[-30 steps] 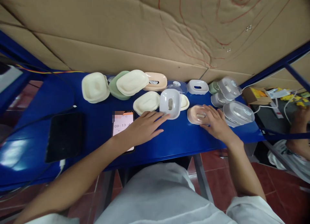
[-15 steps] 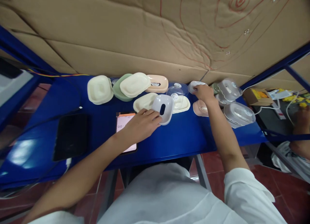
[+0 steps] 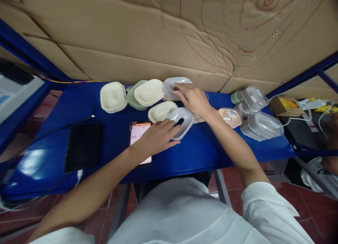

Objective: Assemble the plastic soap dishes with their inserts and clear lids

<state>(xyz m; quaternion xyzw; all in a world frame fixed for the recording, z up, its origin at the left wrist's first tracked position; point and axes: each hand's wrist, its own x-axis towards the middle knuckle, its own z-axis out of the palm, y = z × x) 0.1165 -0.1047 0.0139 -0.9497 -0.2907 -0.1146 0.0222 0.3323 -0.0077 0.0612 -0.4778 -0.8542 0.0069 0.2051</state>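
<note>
Only the phone [image 3: 140,138] under the left hand [image 3: 157,136] shows digits, "00:1".

Bare blue table [image 3: 200,151] lies open along the near edge. Dishes [image 3: 148,92] crowd the back by the cardboard wall [image 3: 132,36]; clear lids [image 3: 260,122] block the right, a phone [image 3: 141,140] and tablet [image 3: 83,145] the left.

There is only one view, from the person's head. It looks forward and down, close over the long blue table [image 3: 200,149], and reaches to the brown cardboard wall [image 3: 132,36] at the far side.
</note>
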